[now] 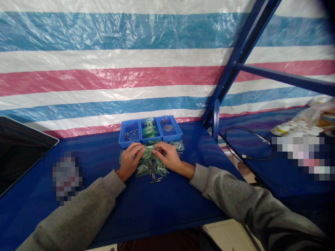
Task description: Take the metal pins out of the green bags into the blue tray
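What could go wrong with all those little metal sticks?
The loose sticks in front of the pile might roll away across the table if bumped. Others lie among the green bags, so pulling a bag could scatter them. The left hand is close to the left bin, so a knock might spill the sticks inside.

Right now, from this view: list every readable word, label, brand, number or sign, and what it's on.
Readable text: none.
Packets: any print too small to read.
Bins: no lettering visible.
Tarp: stripes only, no lettering visible.
Left patch and right patch: pixelated, unreadable.
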`<state>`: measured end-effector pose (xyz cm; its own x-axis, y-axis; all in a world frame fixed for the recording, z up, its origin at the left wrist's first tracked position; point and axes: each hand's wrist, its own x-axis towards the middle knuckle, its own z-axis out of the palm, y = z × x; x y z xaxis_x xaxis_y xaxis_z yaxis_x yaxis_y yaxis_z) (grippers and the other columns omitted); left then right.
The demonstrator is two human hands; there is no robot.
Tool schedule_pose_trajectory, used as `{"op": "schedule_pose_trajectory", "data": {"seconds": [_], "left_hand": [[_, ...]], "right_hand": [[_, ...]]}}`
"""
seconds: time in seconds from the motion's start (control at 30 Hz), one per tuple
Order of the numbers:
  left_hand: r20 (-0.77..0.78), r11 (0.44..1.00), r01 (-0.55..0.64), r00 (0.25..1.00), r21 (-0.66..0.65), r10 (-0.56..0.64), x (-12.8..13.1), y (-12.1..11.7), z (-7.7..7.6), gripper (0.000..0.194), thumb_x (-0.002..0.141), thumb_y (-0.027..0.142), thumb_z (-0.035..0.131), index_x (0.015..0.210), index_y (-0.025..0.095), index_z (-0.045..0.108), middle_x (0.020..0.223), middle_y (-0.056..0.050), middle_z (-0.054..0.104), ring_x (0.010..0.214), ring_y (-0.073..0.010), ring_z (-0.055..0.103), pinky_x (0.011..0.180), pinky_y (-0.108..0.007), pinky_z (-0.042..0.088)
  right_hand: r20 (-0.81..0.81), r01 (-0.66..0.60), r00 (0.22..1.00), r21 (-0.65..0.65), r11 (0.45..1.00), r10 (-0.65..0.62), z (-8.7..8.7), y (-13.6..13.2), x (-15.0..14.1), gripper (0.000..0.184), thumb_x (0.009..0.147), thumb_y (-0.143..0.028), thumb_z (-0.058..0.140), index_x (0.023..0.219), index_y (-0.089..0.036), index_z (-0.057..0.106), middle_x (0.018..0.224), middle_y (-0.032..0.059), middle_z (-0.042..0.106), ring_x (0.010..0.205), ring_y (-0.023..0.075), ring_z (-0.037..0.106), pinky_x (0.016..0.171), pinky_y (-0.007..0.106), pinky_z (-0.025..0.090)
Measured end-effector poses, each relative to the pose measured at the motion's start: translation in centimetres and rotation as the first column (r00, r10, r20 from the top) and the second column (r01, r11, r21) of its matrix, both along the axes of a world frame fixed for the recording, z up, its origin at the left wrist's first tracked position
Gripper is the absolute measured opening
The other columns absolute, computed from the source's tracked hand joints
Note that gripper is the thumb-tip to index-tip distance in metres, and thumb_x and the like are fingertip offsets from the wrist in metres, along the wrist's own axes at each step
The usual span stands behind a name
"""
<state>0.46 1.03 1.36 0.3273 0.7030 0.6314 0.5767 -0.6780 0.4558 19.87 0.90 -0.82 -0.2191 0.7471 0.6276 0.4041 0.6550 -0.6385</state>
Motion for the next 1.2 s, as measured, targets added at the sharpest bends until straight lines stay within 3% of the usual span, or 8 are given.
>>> {"op": "schedule_pose_trajectory", "data": {"seconds": [0.27,0.47,0.63,0.83,0.97,1.1,1.2], "left_hand": [[0.008,1.000,0.031,0.999,-0.001,-0.031,-0.05,-0.14,-0.10,0.016,0.085,0.029,0.054,0.090,0.017,0.062,0.090,-0.005,0.064,0.077,-0.0130,0.059,0.072,-0.025,0.047],[0.005,0.999,0.025,1.000,0.037,-0.026,-0.05,-0.03,-0.54,0.010,0.084,0.024,0.055,0.082,0.017,0.062,0.077,-0.002,0.063,0.073,-0.0116,0.058,0.071,-0.024,0.046],[0.011,0.999,0.026,1.000,0.032,-0.027,-0.14,0.01,-0.62,0.011,0.084,0.024,0.054,0.081,0.017,0.062,0.077,-0.003,0.064,0.073,-0.0122,0.059,0.071,-0.024,0.046],[-0.023,0.996,-0.086,0.996,-0.028,0.086,-0.17,0.07,-0.58,0.016,0.086,0.029,0.052,0.089,0.018,0.063,0.083,-0.002,0.068,0.072,-0.0122,0.062,0.071,-0.022,0.047],[0.015,0.991,-0.105,0.994,-0.083,0.106,-0.01,0.04,-0.48,0.020,0.086,0.032,0.051,0.098,0.019,0.061,0.092,-0.002,0.067,0.076,-0.0121,0.063,0.073,-0.022,0.047],[0.058,0.990,-0.086,0.994,-0.110,0.092,-0.23,-0.10,-0.49,0.024,0.087,0.034,0.048,0.102,0.019,0.059,0.096,-0.003,0.066,0.077,-0.0124,0.062,0.072,-0.023,0.047],[0.068,0.995,0.032,0.997,-0.099,-0.025,-0.68,-0.22,-0.46,0.031,0.092,0.034,0.037,0.102,0.017,0.060,0.091,-0.004,0.064,0.075,-0.0126,0.060,0.071,-0.025,0.047]], "right_hand": [[0.019,-0.030,0.999,0.001,1.000,0.030,0.28,-0.12,-0.02,0.016,0.087,-0.031,0.049,0.087,-0.018,0.059,0.069,0.0018,0.056,0.061,0.0130,0.052,0.061,0.025,0.043],[0.014,-0.041,0.999,0.003,0.999,0.041,0.36,-0.19,0.02,0.017,0.088,-0.029,0.047,0.088,-0.018,0.059,0.072,0.0026,0.058,0.062,0.0132,0.052,0.062,0.025,0.043],[-0.012,-0.063,0.998,-0.031,0.998,0.063,0.37,-0.39,0.14,0.024,0.090,-0.028,0.046,0.110,-0.018,0.055,0.082,0.0034,0.061,0.064,0.0125,0.055,0.064,0.025,0.045],[-0.064,-0.103,0.993,-0.006,0.995,0.102,0.36,-0.44,0.27,0.033,0.093,-0.021,0.034,0.123,-0.020,0.047,0.091,0.0055,0.060,0.078,0.0144,0.059,0.074,0.028,0.048],[-0.012,-0.151,0.988,0.090,0.984,0.153,0.49,-0.38,0.26,0.029,0.090,-0.018,0.041,0.114,-0.021,0.057,0.102,0.0085,0.058,0.094,0.0173,0.055,0.083,0.032,0.047],[-0.021,-0.124,0.992,0.083,0.989,0.126,0.38,-0.30,0.18,0.023,0.088,-0.020,0.045,0.104,-0.020,0.061,0.097,0.0081,0.057,0.089,0.0166,0.055,0.079,0.030,0.047],[-0.024,-0.095,0.995,0.050,0.994,0.096,0.36,-0.30,0.14,0.018,0.088,-0.023,0.047,0.098,-0.018,0.061,0.088,0.0065,0.058,0.080,0.0157,0.054,0.073,0.028,0.046]]}}
